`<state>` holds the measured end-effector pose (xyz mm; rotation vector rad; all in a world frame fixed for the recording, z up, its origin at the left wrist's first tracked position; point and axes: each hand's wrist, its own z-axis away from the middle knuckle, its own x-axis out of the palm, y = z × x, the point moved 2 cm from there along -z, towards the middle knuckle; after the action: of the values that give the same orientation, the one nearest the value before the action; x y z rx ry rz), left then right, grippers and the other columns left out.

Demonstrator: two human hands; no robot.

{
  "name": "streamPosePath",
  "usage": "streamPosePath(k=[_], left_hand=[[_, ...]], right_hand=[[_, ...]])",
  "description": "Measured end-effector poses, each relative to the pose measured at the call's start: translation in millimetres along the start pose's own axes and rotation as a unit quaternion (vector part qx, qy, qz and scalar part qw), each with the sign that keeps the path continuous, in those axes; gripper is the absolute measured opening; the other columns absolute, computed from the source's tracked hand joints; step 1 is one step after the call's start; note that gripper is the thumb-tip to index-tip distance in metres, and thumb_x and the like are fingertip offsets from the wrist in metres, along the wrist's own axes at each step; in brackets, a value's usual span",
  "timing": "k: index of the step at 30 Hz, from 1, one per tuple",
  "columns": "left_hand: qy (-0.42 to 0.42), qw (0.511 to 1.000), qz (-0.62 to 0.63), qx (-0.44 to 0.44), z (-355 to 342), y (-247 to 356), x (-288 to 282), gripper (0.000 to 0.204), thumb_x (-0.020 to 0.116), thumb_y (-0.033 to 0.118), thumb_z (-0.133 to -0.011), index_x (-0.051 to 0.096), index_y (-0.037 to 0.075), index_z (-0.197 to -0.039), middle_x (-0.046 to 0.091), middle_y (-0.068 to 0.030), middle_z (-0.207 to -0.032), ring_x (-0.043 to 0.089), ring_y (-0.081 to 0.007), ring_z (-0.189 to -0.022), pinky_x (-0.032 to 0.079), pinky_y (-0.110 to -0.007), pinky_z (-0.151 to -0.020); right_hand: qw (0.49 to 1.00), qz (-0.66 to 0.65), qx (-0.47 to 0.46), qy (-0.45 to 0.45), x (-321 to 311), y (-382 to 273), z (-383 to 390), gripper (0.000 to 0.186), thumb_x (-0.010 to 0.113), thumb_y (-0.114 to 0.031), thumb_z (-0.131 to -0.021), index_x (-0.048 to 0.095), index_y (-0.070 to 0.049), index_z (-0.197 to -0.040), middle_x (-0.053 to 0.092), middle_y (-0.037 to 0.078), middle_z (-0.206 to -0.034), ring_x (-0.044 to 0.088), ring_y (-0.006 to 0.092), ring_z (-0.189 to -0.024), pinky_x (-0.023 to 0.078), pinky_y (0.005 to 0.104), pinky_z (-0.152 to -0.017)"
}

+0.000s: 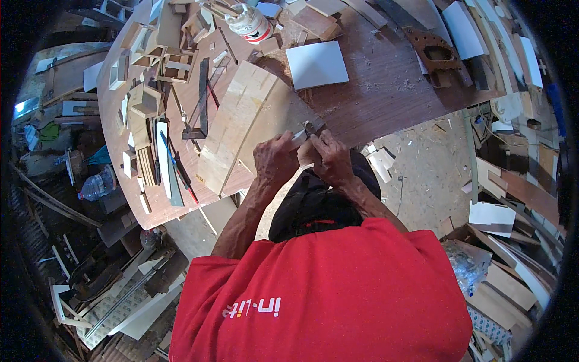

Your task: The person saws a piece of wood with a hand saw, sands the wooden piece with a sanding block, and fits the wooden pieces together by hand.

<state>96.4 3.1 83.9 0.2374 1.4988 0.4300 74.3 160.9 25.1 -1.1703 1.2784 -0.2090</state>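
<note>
At the near edge of the workbench, both my hands are close together. My left hand (276,160) is closed, with a small pale strip (299,139) showing at its fingertips. My right hand (332,160) is bent closed beside it, its fingers pressed against a small dark block (313,127); the exact kind of this piece is too small to tell. A brownish surface under the fingers is partly covered. Left of my hands lies a wide pale wooden board (241,114), set at a slant. Beyond them rests a white rectangular panel (317,65).
A brown workbench (386,114) carries a white bucket (248,25), a handsaw (431,51), a try square (202,99) and small wooden boxes (178,65). Pencils and strips lie at its left. Offcuts (503,283) crowd the floor right; a plastic bottle (96,186) sits left.
</note>
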Motion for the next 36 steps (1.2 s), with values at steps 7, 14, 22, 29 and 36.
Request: streamPosePath(k=[7,14,22,29,36], left_hand=[[0.013,1.0,-0.011,0.013,-0.4,-0.7,1.5,0.015,0.068,0.011,-0.072,0.063,0.006,-0.086,0.064,-0.0161,-0.071,0.065,-0.0367,-0.064,0.049,-0.045,-0.056],[0.013,1.0,-0.011,0.011,0.4,1.0,2.4,0.017,0.071,0.014,-0.073,0.063,0.005,-0.085,0.064,-0.0169,-0.07,0.065,-0.0361,-0.063,0.049,-0.045,-0.056],[0.019,0.999,-0.022,0.019,2.1,-3.8,6.3,0.021,0.074,0.021,-0.076,0.064,0.004,-0.082,0.065,-0.0175,-0.069,0.065,-0.036,-0.062,0.048,-0.045,-0.054],[0.02,0.999,-0.018,0.024,-1.6,-4.4,6.5,0.026,0.075,0.027,-0.077,0.064,0.006,-0.085,0.065,-0.0175,-0.069,0.065,-0.0366,-0.064,0.048,-0.045,-0.055],[-0.074,0.996,-0.044,-0.037,-9.1,-3.8,-7.6,0.027,0.076,0.028,-0.079,0.066,0.007,-0.092,0.069,-0.0178,-0.078,0.068,-0.0338,-0.068,0.051,-0.043,-0.062]], right_hand=[[0.998,0.011,-0.034,0.059,6.9,2.7,-10.1,0.042,0.056,-0.007,-0.071,0.058,0.004,-0.111,0.054,0.019,-0.091,0.058,0.0396,-0.078,0.048,0.0486,-0.065],[0.999,0.034,-0.01,0.01,6.0,-2.2,0.2,0.039,0.056,-0.006,-0.071,0.056,0.004,-0.108,0.053,0.02,-0.096,0.059,0.0378,-0.088,0.051,0.0454,-0.072],[1.0,0.029,0.004,0.0,6.4,-4.9,2.7,0.034,0.059,-0.004,-0.07,0.056,0.002,-0.103,0.052,0.019,-0.094,0.058,0.0384,-0.087,0.05,0.0452,-0.071],[0.999,0.037,-0.003,0.034,21.1,12.0,-6.0,0.033,0.061,-0.004,-0.072,0.055,0.002,-0.103,0.053,0.02,-0.097,0.058,0.0401,-0.089,0.05,0.0466,-0.072],[0.998,0.057,0.026,0.011,-10.3,12.3,28.3,0.029,0.058,-0.005,-0.075,0.061,0.001,-0.103,0.058,0.021,-0.096,0.06,0.0403,-0.083,0.051,0.0475,-0.07]])
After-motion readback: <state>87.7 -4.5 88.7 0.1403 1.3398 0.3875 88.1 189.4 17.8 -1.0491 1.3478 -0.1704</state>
